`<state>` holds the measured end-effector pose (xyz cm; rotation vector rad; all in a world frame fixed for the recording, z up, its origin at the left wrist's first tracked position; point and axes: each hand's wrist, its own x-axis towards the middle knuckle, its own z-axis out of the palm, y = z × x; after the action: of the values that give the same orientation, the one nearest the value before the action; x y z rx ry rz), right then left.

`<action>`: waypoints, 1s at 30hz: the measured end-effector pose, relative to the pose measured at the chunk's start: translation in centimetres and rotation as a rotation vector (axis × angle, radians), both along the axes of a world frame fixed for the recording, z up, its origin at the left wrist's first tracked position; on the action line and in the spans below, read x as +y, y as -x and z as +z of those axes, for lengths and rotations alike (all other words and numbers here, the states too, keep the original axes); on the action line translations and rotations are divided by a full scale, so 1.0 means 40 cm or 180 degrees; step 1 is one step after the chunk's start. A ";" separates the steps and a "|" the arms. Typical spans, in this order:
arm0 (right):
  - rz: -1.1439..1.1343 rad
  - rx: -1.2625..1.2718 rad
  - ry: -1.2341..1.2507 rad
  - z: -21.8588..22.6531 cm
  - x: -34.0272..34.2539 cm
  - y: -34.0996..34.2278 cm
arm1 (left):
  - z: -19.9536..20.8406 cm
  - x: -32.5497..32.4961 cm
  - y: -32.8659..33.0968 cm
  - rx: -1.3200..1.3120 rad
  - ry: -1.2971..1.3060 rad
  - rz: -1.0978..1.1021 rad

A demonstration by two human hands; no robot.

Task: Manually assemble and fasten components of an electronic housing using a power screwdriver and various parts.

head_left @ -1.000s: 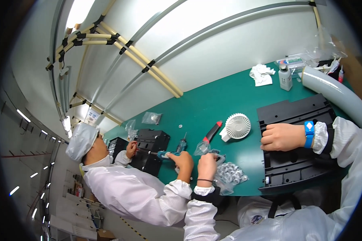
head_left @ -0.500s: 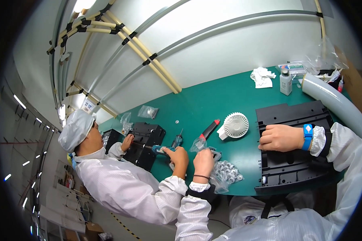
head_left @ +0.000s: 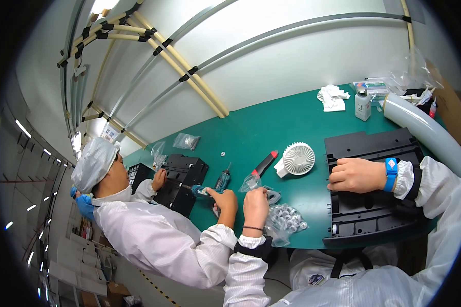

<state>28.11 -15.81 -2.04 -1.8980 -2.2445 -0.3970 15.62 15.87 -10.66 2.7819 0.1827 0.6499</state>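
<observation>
My left hand (head_left: 255,209) is closed, fingers bunched at a clear plastic bag (head_left: 250,182); what it pinches is hidden. Just right of it, grey ring-like parts (head_left: 274,196) peek out, and below them a clear bag of small white round parts (head_left: 291,219) lies near the table's front edge. On the right, my right hand (head_left: 357,175) lies over a black plastic panel (head_left: 366,145) with ribs and slots. Its fingers curl down at the panel's left edge, where small pins stick out. A blue strap (head_left: 391,174) circles that wrist.
A white handheld fan (head_left: 298,158) and a red-and-black tool (head_left: 265,163) lie mid-table. Behind the panel stand a white bottle (head_left: 362,104), crumpled wipes (head_left: 334,97) and a thick pale roll (head_left: 420,125). At left, a co-worker (head_left: 143,225) holds a teal power screwdriver (head_left: 202,191) beside another black part (head_left: 176,197).
My left hand has shifted slightly up and left at the clear bag. My right hand stays on the panel. The view has moved a little.
</observation>
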 end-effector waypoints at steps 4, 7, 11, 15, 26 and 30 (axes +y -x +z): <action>0.0136 0.0068 -0.0078 -0.011 0.034 -0.013 | 0.106 -0.143 0.017 -0.0529 0.0779 -0.0344; 0.0181 0.0050 -0.0127 -0.009 0.040 -0.010 | 0.091 -0.264 -0.005 -0.0239 0.1963 -0.0757; 0.0122 0.0111 -0.0138 -0.021 0.036 -0.012 | 0.038 -0.317 -0.040 0.0051 0.3101 -0.0802; 0.0119 0.0075 -0.0155 -0.019 0.036 -0.009 | 0.021 -0.315 -0.022 0.0161 0.3635 -0.0841; 0.0110 -0.0052 -0.0088 -0.015 0.034 -0.010 | 0.012 -0.319 -0.022 0.0224 0.4110 -0.0983; 0.0084 -0.0093 -0.0108 -0.021 0.029 -0.008 | 0.017 -0.292 -0.040 0.0836 0.4388 -0.1150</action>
<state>28.42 -14.65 -2.89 -1.8558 -2.2639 -0.4588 17.24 4.18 -9.98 1.4705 0.1024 -0.0220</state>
